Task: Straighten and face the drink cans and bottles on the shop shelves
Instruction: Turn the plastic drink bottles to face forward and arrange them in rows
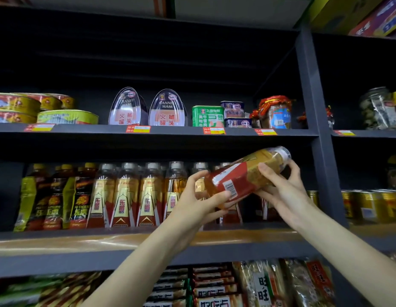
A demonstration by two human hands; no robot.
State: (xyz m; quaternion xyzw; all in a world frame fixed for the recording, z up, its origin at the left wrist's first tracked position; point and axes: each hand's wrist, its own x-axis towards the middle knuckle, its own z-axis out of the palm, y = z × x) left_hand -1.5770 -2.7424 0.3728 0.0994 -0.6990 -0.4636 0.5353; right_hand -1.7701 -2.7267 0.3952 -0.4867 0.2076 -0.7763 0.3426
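Both forearms reach up from 6 o'clock. Left hand (200,197) curls round the base end of an amber drink bottle (245,176); right hand (281,187) grips its neck end. Bottle lies tilted, cap toward 2 o'clock, barcode facing me, off the shelf (82,237), in front of the upright bottle row (126,196) at 9 o'clock.

Amber bottle (248,176) wears a red-and-gold label.

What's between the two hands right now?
In the head view, a drink bottle lies tilted between them, cap up to the right: the left hand holds its base end, the right hand its upper part.
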